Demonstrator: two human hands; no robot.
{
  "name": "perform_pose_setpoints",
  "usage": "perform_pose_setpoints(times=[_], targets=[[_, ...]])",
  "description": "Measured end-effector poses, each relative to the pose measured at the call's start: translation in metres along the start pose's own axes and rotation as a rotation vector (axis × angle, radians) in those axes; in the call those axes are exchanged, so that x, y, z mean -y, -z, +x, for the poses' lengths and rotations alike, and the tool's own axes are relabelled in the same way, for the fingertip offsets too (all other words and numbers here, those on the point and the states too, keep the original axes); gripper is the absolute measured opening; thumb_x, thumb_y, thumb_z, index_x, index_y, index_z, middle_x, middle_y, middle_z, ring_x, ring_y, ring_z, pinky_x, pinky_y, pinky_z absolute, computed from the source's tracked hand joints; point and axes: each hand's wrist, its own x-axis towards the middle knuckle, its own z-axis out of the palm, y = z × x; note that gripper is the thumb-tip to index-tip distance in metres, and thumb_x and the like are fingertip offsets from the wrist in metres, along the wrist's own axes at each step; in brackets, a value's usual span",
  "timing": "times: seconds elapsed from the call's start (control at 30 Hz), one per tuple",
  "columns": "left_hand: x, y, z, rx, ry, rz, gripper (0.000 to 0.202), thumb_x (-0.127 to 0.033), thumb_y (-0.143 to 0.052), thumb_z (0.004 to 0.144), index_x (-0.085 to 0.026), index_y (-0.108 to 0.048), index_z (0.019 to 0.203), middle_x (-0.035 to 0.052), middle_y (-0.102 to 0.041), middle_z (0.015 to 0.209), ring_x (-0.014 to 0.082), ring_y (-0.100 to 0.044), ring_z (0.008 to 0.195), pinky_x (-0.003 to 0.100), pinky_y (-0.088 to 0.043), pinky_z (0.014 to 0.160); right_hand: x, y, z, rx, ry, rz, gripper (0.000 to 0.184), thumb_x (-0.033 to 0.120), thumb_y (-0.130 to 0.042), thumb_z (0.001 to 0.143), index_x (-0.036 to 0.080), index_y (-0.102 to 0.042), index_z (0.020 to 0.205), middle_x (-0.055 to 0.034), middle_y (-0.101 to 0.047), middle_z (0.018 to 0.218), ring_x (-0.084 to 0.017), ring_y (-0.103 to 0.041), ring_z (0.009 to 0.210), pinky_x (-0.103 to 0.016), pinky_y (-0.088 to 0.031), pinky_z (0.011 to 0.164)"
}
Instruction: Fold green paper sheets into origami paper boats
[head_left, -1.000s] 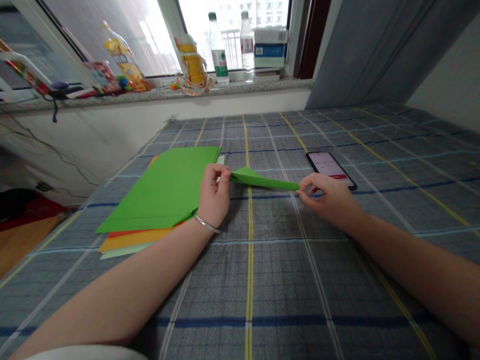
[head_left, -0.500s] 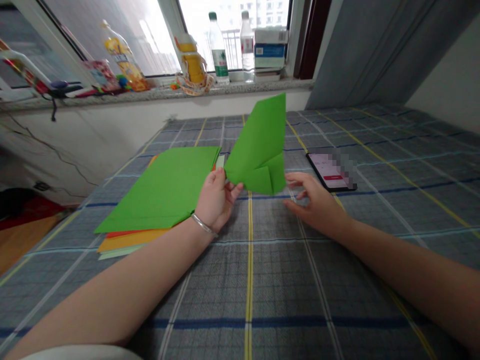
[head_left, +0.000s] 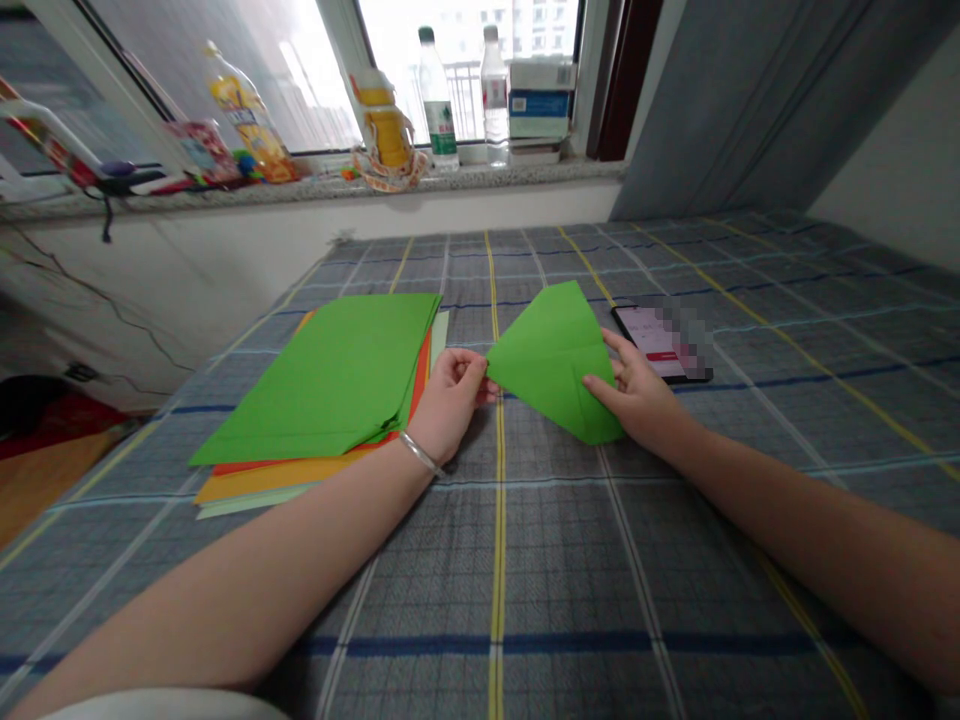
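Note:
A folded green paper lies nearly flat on the plaid bed cover, shaped like a pointed wedge. My left hand, with a silver bracelet on the wrist, pinches its left corner. My right hand rests on the paper's right edge with its fingers stretched out, pressing it down. Just left of my left hand lies a stack of coloured sheets with a green sheet on top and red, orange and pale sheets showing beneath.
A phone with a lit screen lies just behind my right hand. The windowsill at the back holds several bottles, a box and small clutter. A grey curtain hangs at the right. The floor drops away at the left.
The folded green paper was held edge-on between both hands, then lifted upright by my left hand. Now it is laid down flat with my right hand on it.

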Motion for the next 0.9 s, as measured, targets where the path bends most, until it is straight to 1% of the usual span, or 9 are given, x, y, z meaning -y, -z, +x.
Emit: perform_pose_setpoints(times=[0.07, 0.17, 0.27, 0.37, 0.47, 0.57, 0.67, 0.8, 0.9], targets=[[0.001, 0.002, 0.000, 0.079, -0.081, 0.106, 0.025, -0.028, -0.066, 0.083, -0.020, -0.045, 0.093, -0.0089, -0.054, 0.060, 0.0064, -0.054, 0.048, 0.017, -0.044, 0.049, -0.002, 0.005, 0.002, -0.077, 0.026, -0.088, 0.065, 0.031, -0.055, 0.088, 0.024, -0.025, 0.145, -0.0149, -0.059, 0.129, -0.024, -0.065, 0.106, -0.042, -0.055, 0.088], [0.001, 0.004, -0.003, 0.171, -0.165, 0.291, 0.029, -0.022, -0.064, 0.081, -0.020, -0.046, 0.104, -0.0112, -0.049, 0.057, 0.0061, -0.048, 0.046, 0.017, -0.039, 0.048, -0.002, 0.011, 0.004, -0.211, 0.050, -0.212, 0.067, 0.032, -0.059, 0.084, 0.027, -0.030, 0.144, -0.0145, -0.051, 0.135, -0.021, -0.067, 0.089, -0.039, -0.058, 0.076], [0.001, 0.004, -0.005, 0.215, -0.185, 0.415, 0.027, -0.017, -0.060, 0.082, -0.019, -0.049, 0.107, -0.0102, -0.048, 0.058, 0.0064, -0.047, 0.049, 0.019, -0.038, 0.052, 0.002, 0.013, 0.003, -0.289, 0.145, -0.331, 0.052, 0.034, -0.060, 0.083, 0.027, -0.047, 0.133, -0.0136, -0.046, 0.139, -0.025, -0.062, 0.103, -0.042, -0.056, 0.079], [0.001, 0.003, -0.005, 0.238, -0.147, 0.452, 0.023, -0.017, -0.057, 0.081, -0.019, -0.052, 0.104, -0.0088, -0.049, 0.057, 0.0080, -0.049, 0.051, 0.020, -0.039, 0.054, 0.009, 0.013, 0.000, -0.224, 0.268, -0.535, 0.033, 0.036, -0.058, 0.085, 0.023, -0.060, 0.115, -0.0154, -0.042, 0.142, -0.032, -0.046, 0.127, -0.052, -0.046, 0.097], [0.000, 0.001, -0.005, 0.236, -0.089, 0.453, 0.018, -0.020, -0.056, 0.082, -0.018, -0.056, 0.100, -0.0073, -0.051, 0.057, 0.0091, -0.051, 0.052, 0.021, -0.039, 0.054, 0.017, 0.012, -0.003, -0.094, 0.414, -0.737, 0.036, 0.044, -0.062, 0.083, 0.021, -0.062, 0.111, -0.0155, -0.049, 0.138, -0.035, -0.039, 0.133, -0.058, -0.032, 0.108], [-0.003, 0.001, -0.007, 0.232, -0.055, 0.433, 0.013, -0.025, -0.054, 0.085, -0.017, -0.060, 0.093, -0.0035, -0.058, 0.061, 0.0097, -0.053, 0.056, 0.021, -0.039, 0.055, 0.024, 0.010, -0.007, 0.049, 0.560, -0.836, 0.049, 0.048, -0.071, 0.075, 0.021, -0.061, 0.114, -0.0124, -0.058, 0.130, -0.034, -0.044, 0.129, -0.054, -0.035, 0.107], [-0.005, 0.002, -0.009, 0.285, -0.060, 0.399, 0.019, -0.028, -0.049, 0.087, -0.015, -0.062, 0.088, 0.0004, -0.065, 0.068, 0.0104, -0.056, 0.061, 0.022, -0.041, 0.058, 0.030, 0.005, -0.011, 0.122, 0.646, -0.889, 0.038, 0.037, -0.070, 0.079, 0.023, -0.062, 0.113, -0.0075, -0.064, 0.122, -0.029, -0.052, 0.120, -0.048, -0.040, 0.103], [-0.004, 0.005, -0.012, 0.427, -0.165, 0.372, 0.017, -0.022, -0.050, 0.085, -0.015, -0.061, 0.096, 0.0027, -0.070, 0.080, 0.0119, -0.062, 0.071, 0.023, -0.046, 0.065, 0.036, -0.001, -0.014, 0.104, 0.692, -0.932, 0.017, 0.022, -0.060, 0.085, 0.023, -0.065, 0.101, -0.0030, -0.070, 0.110, -0.024, -0.059, 0.107, -0.042, -0.043, 0.095], [-0.004, 0.005, -0.016, 0.483, -0.373, 0.531, 0.017, -0.019, -0.052, 0.085, -0.016, -0.060, 0.099, 0.0024, -0.071, 0.083, 0.0119, -0.064, 0.073, 0.023, -0.049, 0.065, 0.039, -0.002, -0.016, 0.097, 0.701, -0.938, 0.013, 0.019, -0.059, 0.086, 0.022, -0.065, 0.096, -0.0014, -0.071, 0.103, -0.022, -0.061, 0.097, -0.039, -0.045, 0.090]])
